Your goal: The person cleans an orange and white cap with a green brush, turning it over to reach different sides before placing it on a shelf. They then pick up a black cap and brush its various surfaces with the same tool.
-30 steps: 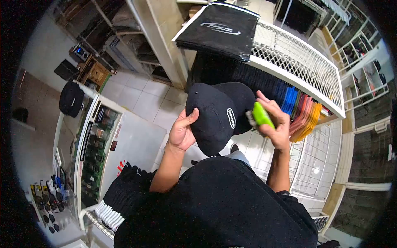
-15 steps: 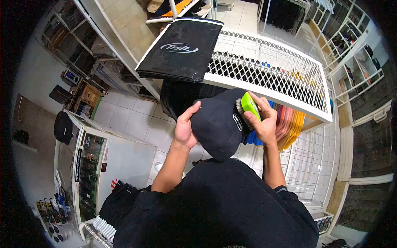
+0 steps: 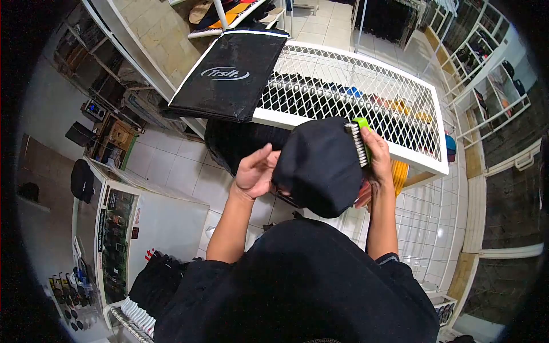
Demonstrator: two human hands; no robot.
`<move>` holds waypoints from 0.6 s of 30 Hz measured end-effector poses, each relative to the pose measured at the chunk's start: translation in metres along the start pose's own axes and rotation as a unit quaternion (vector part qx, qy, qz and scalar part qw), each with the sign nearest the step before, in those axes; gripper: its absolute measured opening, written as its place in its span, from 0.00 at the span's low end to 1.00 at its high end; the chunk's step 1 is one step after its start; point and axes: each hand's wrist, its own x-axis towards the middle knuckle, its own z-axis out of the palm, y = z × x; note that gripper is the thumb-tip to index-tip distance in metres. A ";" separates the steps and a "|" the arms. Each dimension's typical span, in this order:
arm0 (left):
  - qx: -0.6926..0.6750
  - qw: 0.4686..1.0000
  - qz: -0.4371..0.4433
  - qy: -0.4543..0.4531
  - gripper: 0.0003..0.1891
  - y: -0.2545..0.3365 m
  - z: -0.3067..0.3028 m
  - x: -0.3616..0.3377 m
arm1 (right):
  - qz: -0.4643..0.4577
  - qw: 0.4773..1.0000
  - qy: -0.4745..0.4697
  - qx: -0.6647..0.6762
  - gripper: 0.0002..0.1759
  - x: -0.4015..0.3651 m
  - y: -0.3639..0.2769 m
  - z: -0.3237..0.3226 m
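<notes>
A black cap [image 3: 320,168] is held up in front of my chest, its rounded crown facing me. On its right, my right hand [image 3: 378,160] grips a green brush [image 3: 361,143] with pale bristles facing the crown; fingers behind the brush and cap are hidden. At the cap's left edge is my left hand [image 3: 254,171], with its thumb raised off the fabric and its palm showing. Its fingers are loosely spread, some of them partly behind the cap.
Beyond the cap stands a white mesh-topped rack [image 3: 400,146] with clothes hanging below. Black printed bags [image 3: 229,77] lie on its left end. A glass display case [image 3: 120,240] and a rail of black clothes [image 3: 151,286] are at lower left.
The cap has turned, so its white logo no longer shows, and it sits slightly further right. The brush is now more upright at its right edge. My left thumb has come off the cap.
</notes>
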 end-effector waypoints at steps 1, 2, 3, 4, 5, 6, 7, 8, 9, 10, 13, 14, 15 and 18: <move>0.044 0.999 0.007 -0.029 0.37 -0.002 -0.002 0.001 | 0.013 0.999 0.023 0.021 0.15 -0.002 -0.009 0.005; 0.087 0.994 0.013 -0.058 0.37 -0.004 -0.004 0.001 | 0.015 0.999 0.020 0.029 0.16 0.005 -0.006 -0.005; 0.107 0.993 0.034 0.022 0.39 -0.005 0.005 0.001 | 0.020 0.999 0.028 0.018 0.16 0.005 -0.011 -0.005; 0.128 0.985 0.054 0.101 0.42 -0.006 0.016 0.001 | 0.024 0.999 0.036 0.007 0.16 0.005 -0.015 -0.004; 0.080 0.988 0.090 0.092 0.45 -0.010 0.017 0.004 | 0.022 0.999 0.046 0.010 0.16 0.008 -0.014 -0.006; 0.032 0.988 0.126 0.083 0.47 -0.013 0.017 0.006 | 0.020 0.999 0.046 0.010 0.16 0.009 -0.015 -0.007; 0.047 0.988 0.123 0.079 0.53 -0.014 0.010 0.004 | 0.020 0.999 0.043 0.011 0.16 0.009 -0.015 -0.006; 0.047 0.988 0.122 0.077 0.53 -0.016 0.007 0.002 | 0.019 0.999 0.040 0.012 0.16 0.009 -0.016 -0.006; 0.038 0.989 0.123 0.078 0.57 -0.019 0.007 0.001 | 0.024 0.998 0.036 0.041 0.16 0.008 -0.017 -0.005; 0.029 0.989 0.125 0.079 0.61 -0.021 0.008 0.001 | 0.023 0.998 0.037 0.041 0.16 0.008 -0.018 -0.006; -0.027 0.993 0.109 0.028 0.70 -0.029 0.008 0.013 | 0.002 0.999 0.030 0.016 0.17 0.009 -0.023 -0.006; -0.070 0.991 0.101 -0.051 0.71 -0.030 0.008 0.016 | 0.000 0.999 0.032 0.017 0.17 0.010 -0.024 -0.007; -0.071 0.991 0.099 -0.051 0.71 -0.029 0.006 0.015 | -0.010 1.000 0.026 0.015 0.16 0.011 -0.024 -0.007; -0.060 0.993 0.098 -0.007 0.73 -0.028 -0.002 0.007 | -0.016 1.000 0.003 -0.007 0.18 0.013 -0.027 -0.009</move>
